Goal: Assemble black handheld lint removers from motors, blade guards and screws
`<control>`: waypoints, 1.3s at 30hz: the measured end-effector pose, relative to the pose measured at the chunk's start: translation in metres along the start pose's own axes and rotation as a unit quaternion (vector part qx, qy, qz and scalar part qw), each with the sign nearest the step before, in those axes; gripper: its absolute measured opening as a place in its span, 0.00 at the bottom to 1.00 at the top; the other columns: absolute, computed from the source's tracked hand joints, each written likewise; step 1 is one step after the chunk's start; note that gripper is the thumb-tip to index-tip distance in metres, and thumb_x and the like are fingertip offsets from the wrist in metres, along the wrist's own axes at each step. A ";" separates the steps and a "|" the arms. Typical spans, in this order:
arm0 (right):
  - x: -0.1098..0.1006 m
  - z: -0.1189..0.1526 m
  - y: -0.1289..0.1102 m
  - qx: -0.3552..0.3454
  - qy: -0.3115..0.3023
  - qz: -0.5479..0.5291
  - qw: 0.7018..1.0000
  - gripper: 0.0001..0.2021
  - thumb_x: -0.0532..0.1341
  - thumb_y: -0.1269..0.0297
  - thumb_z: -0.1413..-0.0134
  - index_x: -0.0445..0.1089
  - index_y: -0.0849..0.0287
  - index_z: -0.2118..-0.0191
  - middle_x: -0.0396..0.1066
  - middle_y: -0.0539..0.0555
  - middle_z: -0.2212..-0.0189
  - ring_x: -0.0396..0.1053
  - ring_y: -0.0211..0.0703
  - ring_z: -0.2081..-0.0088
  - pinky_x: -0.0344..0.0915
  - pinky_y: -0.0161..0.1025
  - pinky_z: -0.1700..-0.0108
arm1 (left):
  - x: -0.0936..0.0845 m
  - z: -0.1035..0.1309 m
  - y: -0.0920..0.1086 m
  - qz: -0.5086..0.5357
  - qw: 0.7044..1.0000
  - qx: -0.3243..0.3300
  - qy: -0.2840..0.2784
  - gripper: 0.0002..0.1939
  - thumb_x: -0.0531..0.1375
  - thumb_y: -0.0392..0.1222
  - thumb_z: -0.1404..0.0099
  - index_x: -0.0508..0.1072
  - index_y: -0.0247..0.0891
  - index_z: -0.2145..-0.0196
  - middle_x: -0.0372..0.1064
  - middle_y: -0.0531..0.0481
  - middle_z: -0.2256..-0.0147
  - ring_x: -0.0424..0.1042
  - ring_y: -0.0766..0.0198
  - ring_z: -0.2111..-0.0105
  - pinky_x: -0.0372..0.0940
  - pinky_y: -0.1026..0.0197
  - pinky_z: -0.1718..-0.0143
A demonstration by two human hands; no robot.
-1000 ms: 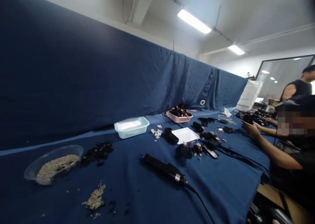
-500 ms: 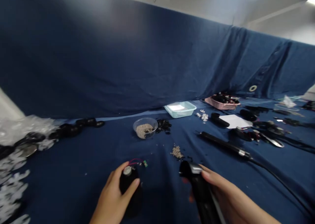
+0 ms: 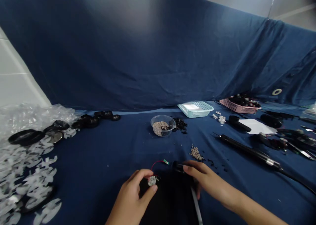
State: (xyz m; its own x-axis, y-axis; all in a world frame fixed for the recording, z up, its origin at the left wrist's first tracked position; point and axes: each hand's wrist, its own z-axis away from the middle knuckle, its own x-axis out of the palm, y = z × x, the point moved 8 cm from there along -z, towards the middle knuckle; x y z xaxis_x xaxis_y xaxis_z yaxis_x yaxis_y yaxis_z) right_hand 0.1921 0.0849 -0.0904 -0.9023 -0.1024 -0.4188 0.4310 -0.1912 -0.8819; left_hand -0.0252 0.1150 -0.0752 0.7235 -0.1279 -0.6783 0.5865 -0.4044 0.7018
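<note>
My left hand [image 3: 135,195] grips a small round grey-white part [image 3: 152,181] between thumb and forefinger, over a dark shape at the bottom of the view. A thin red wire runs from this part to a small green board [image 3: 166,161]. To the right, my right hand [image 3: 202,175] is wrapped round the upper end of a long black part [image 3: 178,166] with a silvery strip along its side. The board lies between the two hands, close to the black part's tip.
Behind the hands stand a clear bowl of screws [image 3: 163,125] and a turquoise basket [image 3: 196,112]. A screw pile [image 3: 196,152] and an electric screwdriver [image 3: 247,151] lie right. White plastic parts [image 3: 37,185] cover the left. A pink basket [image 3: 240,106] stands back right.
The view has turned left, shifting the scene rightward. My hands are closer together, and the black part's end has come beside the green board. Both hands keep their hold.
</note>
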 end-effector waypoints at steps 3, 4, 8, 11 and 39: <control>-0.016 -0.004 0.003 -0.047 0.034 0.066 0.996 0.23 0.51 0.51 0.37 0.67 0.59 0.44 0.69 0.60 0.49 0.75 0.49 0.61 0.74 0.46 0.61 | -0.001 -0.003 -0.001 -0.009 1.000 -0.006 -0.008 0.10 0.57 0.43 0.38 0.73 0.45 0.59 0.60 0.61 0.85 0.60 0.66 0.85 0.53 0.66 0.84; -0.023 -0.004 0.003 -0.069 0.048 0.092 0.992 0.22 0.53 0.53 0.38 0.67 0.57 0.44 0.67 0.59 0.46 0.72 0.52 0.53 0.71 0.50 0.52 | -0.001 -0.004 0.000 -0.012 1.000 -0.006 -0.010 0.09 0.57 0.44 0.38 0.73 0.45 0.59 0.59 0.61 0.86 0.59 0.66 0.85 0.53 0.66 0.84; -0.046 -0.004 -0.001 -0.139 0.060 0.169 0.974 0.18 0.54 0.63 0.39 0.68 0.52 0.44 0.67 0.52 0.45 0.63 0.50 0.43 0.55 0.52 0.37 | 0.001 -0.003 -0.003 -0.016 0.999 -0.028 -0.025 0.10 0.57 0.46 0.38 0.73 0.46 0.59 0.58 0.61 0.86 0.59 0.66 0.85 0.53 0.66 0.83; -0.053 -0.002 0.001 -0.154 0.049 0.195 0.967 0.19 0.53 0.66 0.39 0.67 0.52 0.44 0.69 0.52 0.47 0.65 0.48 0.44 0.58 0.51 0.38 | 0.000 0.000 -0.005 -0.022 0.998 -0.042 -0.040 0.15 0.58 0.49 0.39 0.72 0.46 0.55 0.62 0.60 0.83 0.61 0.65 0.84 0.56 0.65 0.82; -0.024 -0.022 -0.002 -0.210 0.072 0.164 0.961 0.18 0.49 0.68 0.37 0.65 0.57 0.44 0.72 0.54 0.51 0.70 0.43 0.50 0.67 0.42 0.47 | 0.018 -0.067 0.066 -0.081 0.965 0.185 -0.164 0.09 0.58 0.32 0.36 0.75 0.45 0.67 0.75 0.56 0.67 0.70 0.62 0.63 0.57 0.55 0.55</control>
State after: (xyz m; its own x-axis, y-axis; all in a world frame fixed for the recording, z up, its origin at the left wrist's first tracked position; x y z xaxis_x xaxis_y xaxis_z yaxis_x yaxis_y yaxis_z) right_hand 0.2123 0.1088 -0.0833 -0.7231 0.0518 -0.6888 0.6780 0.2434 -0.6936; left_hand 0.0506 0.1463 -0.0265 0.4425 -0.2913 -0.8481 0.4678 -0.7319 0.4955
